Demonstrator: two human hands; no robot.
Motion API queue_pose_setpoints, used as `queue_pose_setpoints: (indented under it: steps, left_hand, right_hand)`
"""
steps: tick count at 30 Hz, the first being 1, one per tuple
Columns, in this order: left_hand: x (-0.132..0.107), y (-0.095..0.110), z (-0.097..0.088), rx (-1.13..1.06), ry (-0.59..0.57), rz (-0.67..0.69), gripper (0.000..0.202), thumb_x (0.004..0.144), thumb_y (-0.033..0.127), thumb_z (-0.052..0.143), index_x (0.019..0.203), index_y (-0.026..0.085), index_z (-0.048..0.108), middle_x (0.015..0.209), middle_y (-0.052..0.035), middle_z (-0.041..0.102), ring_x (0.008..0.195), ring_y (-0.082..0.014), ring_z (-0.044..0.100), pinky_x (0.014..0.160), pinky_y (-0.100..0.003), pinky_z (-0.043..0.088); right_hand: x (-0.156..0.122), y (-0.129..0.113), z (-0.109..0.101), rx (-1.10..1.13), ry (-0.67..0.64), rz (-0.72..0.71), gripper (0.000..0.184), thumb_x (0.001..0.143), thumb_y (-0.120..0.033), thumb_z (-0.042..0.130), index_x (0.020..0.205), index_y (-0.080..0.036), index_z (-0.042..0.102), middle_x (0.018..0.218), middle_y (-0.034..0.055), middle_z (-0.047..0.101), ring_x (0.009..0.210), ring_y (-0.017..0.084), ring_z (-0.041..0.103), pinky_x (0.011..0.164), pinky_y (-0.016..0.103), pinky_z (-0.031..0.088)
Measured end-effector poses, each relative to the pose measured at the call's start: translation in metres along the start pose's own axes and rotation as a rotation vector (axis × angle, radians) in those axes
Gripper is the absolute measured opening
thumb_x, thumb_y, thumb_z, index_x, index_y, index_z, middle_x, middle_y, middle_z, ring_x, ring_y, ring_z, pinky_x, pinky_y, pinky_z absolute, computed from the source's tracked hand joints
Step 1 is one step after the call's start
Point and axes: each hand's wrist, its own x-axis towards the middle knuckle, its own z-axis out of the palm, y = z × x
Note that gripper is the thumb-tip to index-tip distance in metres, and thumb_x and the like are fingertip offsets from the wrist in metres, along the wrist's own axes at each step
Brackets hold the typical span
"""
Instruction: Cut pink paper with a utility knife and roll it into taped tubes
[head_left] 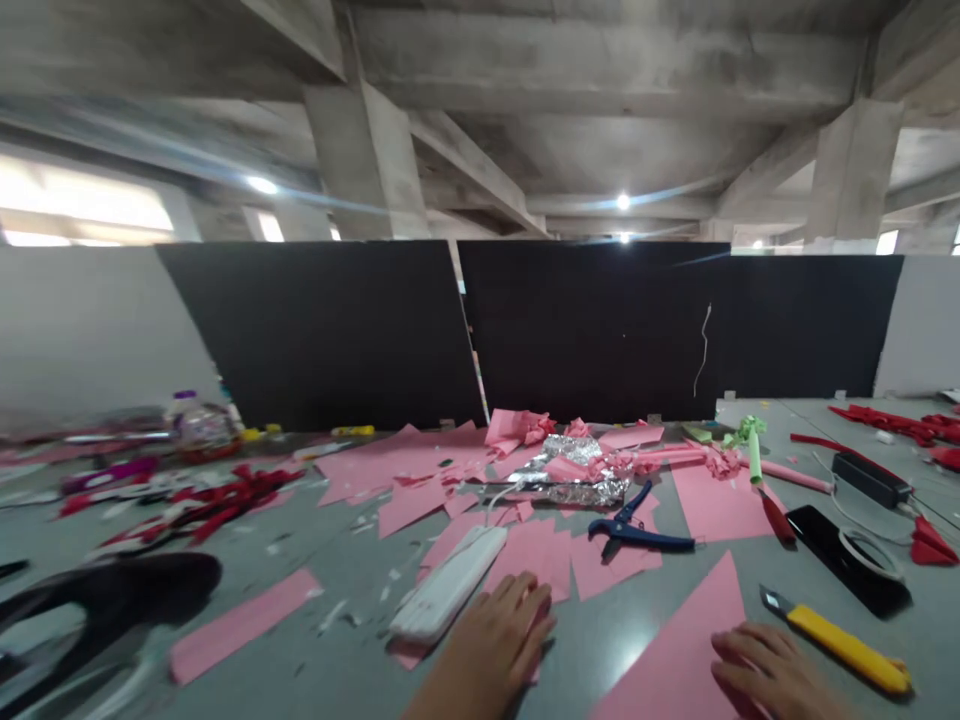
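Note:
My left hand rests low in the middle, fingers bent loosely and apart from one another. Beside it lies a long white block with a cable, perhaps a power strip; cut pink paper pieces spread beyond the fingertips. My right hand lies over the right edge of a large pink paper sheet, its fingers stretched out. Nothing shows in either hand. To the right of that hand is a yellow utility knife with its blade out. Blue cutting pliers lie beyond the two hands.
A blurred black-handled object and a pink strip lie at left. Red scraps and a purple-capped bottle are farther back. Crumpled foil sits mid-table. A black phone-like slab lies right. Black panels line the back.

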Motion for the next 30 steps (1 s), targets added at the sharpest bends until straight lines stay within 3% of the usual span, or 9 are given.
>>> queue_pose_setpoints:
  steps: [4, 7, 12, 17, 21, 24, 26, 30]
  left_hand:
    - [0.002, 0.002, -0.012, 0.001, -0.06, -0.076, 0.029, 0.109, 0.036, 0.054, 0.12, 0.021, 0.076, 0.129, -0.0139, 0.077, 0.121, -0.0339, 0.072, 0.1, -0.049, 0.058]
    - [0.005, 0.006, -0.023, 0.027, -0.086, -0.131, 0.033, 0.111, 0.038, 0.051, 0.109, 0.016, 0.076, 0.113, -0.0154, 0.078, 0.111, -0.0359, 0.073, 0.098, -0.053, 0.057]
    - [0.011, 0.022, -0.021, -0.01, -0.103, -0.069, 0.039, 0.114, 0.038, 0.045, 0.13, 0.015, 0.071, 0.147, -0.0207, 0.069, 0.138, -0.0372, 0.061, 0.117, -0.058, 0.045]
    - [0.024, 0.049, -0.009, -0.104, -0.122, 0.04, 0.044, 0.115, 0.048, 0.045, 0.14, 0.021, 0.069, 0.151, -0.0152, 0.07, 0.142, -0.0336, 0.061, 0.127, -0.062, 0.036]
    - [0.043, 0.061, -0.004, -0.175, -0.124, 0.1, 0.048, 0.116, 0.048, 0.041, 0.148, 0.022, 0.066, 0.157, -0.0134, 0.067, 0.145, -0.0291, 0.062, 0.125, -0.052, 0.044]
    - [0.052, 0.06, -0.005, -0.205, -0.131, 0.119, 0.048, 0.116, 0.046, 0.042, 0.152, 0.023, 0.064, 0.162, -0.0095, 0.065, 0.149, -0.0238, 0.06, 0.125, -0.041, 0.047]
    - [0.051, 0.053, -0.01, -0.197, -0.126, 0.091, 0.046, 0.116, 0.043, 0.041, 0.15, 0.025, 0.066, 0.162, -0.0076, 0.065, 0.149, -0.0227, 0.06, 0.125, -0.04, 0.047]
    - [0.032, 0.025, -0.022, -0.094, -0.1, -0.089, 0.048, 0.109, 0.044, 0.053, 0.146, 0.017, 0.068, 0.16, -0.0191, 0.063, 0.151, -0.0371, 0.056, 0.126, -0.057, 0.043]
  right_hand:
    - [-0.003, -0.028, -0.025, 0.033, -0.133, 0.176, 0.045, 0.11, -0.051, 0.063, 0.15, -0.034, 0.073, 0.158, 0.0073, 0.068, 0.146, 0.036, 0.064, 0.122, 0.058, 0.053]
    - [-0.005, -0.034, -0.028, 0.076, -0.153, 0.218, 0.044, 0.11, -0.048, 0.064, 0.15, -0.032, 0.073, 0.16, 0.0086, 0.066, 0.149, 0.038, 0.06, 0.124, 0.064, 0.049]
    - [-0.009, -0.029, -0.019, 0.087, -0.108, 0.206, 0.042, 0.108, -0.043, 0.067, 0.149, -0.033, 0.073, 0.159, 0.008, 0.067, 0.148, 0.039, 0.061, 0.123, 0.064, 0.051]
    - [-0.011, -0.025, -0.015, 0.078, -0.068, 0.185, 0.042, 0.109, -0.044, 0.067, 0.148, -0.033, 0.074, 0.158, 0.0076, 0.068, 0.147, 0.038, 0.062, 0.123, 0.062, 0.051]
    - [-0.011, -0.024, -0.013, 0.071, -0.081, 0.186, 0.041, 0.109, -0.045, 0.066, 0.149, -0.035, 0.073, 0.159, 0.0063, 0.067, 0.148, 0.038, 0.061, 0.123, 0.062, 0.051]
    - [-0.011, -0.024, -0.015, 0.065, -0.106, 0.192, 0.042, 0.11, -0.046, 0.064, 0.149, -0.035, 0.073, 0.16, 0.006, 0.066, 0.148, 0.038, 0.06, 0.123, 0.063, 0.051]
    - [-0.01, -0.024, -0.017, 0.069, -0.124, 0.187, 0.043, 0.11, -0.046, 0.064, 0.15, -0.034, 0.073, 0.161, 0.0067, 0.066, 0.148, 0.039, 0.06, 0.123, 0.064, 0.05]
    - [-0.009, -0.025, -0.02, 0.09, -0.118, 0.186, 0.043, 0.11, -0.047, 0.063, 0.15, -0.034, 0.073, 0.16, 0.0075, 0.066, 0.148, 0.038, 0.06, 0.122, 0.065, 0.051]
